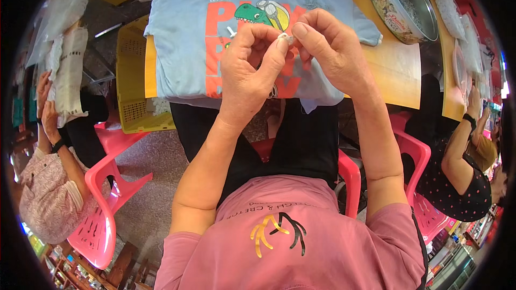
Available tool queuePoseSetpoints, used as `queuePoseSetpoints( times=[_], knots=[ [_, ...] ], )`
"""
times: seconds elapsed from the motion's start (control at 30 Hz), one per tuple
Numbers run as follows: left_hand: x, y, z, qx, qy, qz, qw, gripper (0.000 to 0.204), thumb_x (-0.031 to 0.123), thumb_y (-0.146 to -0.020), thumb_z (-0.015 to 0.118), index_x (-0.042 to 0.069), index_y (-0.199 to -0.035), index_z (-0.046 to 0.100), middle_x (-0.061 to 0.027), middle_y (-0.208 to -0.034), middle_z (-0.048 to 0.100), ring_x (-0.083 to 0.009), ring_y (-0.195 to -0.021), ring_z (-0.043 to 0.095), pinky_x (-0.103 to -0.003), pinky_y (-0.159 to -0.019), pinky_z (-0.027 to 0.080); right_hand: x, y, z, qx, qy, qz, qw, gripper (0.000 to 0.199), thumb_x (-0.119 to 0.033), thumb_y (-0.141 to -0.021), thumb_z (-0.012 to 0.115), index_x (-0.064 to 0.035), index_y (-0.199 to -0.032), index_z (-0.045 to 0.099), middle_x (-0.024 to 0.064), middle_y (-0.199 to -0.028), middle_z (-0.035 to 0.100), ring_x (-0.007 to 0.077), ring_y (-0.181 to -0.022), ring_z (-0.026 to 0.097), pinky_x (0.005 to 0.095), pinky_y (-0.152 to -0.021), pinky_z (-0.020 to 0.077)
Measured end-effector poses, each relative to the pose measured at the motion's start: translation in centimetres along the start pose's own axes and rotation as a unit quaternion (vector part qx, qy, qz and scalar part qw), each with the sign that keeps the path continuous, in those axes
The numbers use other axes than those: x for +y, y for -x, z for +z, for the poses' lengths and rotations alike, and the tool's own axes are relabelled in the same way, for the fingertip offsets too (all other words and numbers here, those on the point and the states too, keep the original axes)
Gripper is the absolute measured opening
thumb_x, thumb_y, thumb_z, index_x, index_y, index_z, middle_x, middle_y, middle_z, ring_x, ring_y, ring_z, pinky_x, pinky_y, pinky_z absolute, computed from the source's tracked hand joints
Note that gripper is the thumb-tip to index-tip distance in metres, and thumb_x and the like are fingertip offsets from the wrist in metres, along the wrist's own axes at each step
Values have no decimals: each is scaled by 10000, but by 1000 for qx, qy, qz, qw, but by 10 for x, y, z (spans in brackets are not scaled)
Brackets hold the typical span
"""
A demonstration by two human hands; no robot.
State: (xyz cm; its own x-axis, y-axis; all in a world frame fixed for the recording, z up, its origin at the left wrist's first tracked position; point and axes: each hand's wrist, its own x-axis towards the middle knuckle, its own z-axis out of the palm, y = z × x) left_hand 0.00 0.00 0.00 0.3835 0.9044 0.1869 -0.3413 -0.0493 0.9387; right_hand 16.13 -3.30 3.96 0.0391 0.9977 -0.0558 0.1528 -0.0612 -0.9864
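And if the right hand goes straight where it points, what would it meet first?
The right hand would likely first meet the small white piece it seems to touch, then the left hand; depth unclear.

Room to pass left of the left hand [244, 75] over blue shirt [180, 43]; tin [395, 13] obstructs farther right.

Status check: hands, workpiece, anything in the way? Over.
Left hand pinching small white piece; right hand against it. Piece held above blue dinosaur-print T-shirt. No obstruction seen.
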Motion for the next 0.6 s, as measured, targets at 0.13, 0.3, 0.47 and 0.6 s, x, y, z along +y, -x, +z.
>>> queuePoseSetpoints(
  times=[0.13, 0.3, 0.47, 0.6],
  knots=[
    [3, 1, 2, 8, 6, -7, 1000, 86, 57, -939, 612, 4, -986, 563, -41, -881, 657, -90, -801, 647, -223, -709, 514, -1, 0, 3, 7, 2, 5, 1000, 209, -223, -992, 556, -19, -976, 597, 1, -813, 602, 52, -665, 545, 217, -581, 464],
    [2, 1, 1, 4, 9, -5, 1000, 86, 58, -940, 612, 3, -984, 562, -37, -872, 653, -89, -799, 645, -225, -709, 517, -1, 0, 5, 19, 0, 0, 1000, 217, -222, -996, 552, -12, -972, 601, 0, -805, 601, 50, -662, 540, 214, -580, 458],
    [0, 1, 1, 8, 13, -2, 1000, 92, 62, -940, 615, 4, -986, 561, -38, -892, 652, -89, -801, 645, -221, -708, 518, 1, 1, 9, 47, 17, -47, 998, 210, -198, -997, 557, 2, -960, 612, -11, -767, 596, 40, -663, 528, 199, -576, 441],
    [1, 1, 3, 19, 24, -10, 999, 91, 65, -941, 614, 7, -988, 562, -38, -893, 652, -90, -806, 644, -224, -710, 521, 4, 3, 14, 77, 37, -61, 995, 187, -176, -985, 582, 8, -967, 614, -9, -765, 601, 40, -661, 532, 193, -576, 440]
  ],
)
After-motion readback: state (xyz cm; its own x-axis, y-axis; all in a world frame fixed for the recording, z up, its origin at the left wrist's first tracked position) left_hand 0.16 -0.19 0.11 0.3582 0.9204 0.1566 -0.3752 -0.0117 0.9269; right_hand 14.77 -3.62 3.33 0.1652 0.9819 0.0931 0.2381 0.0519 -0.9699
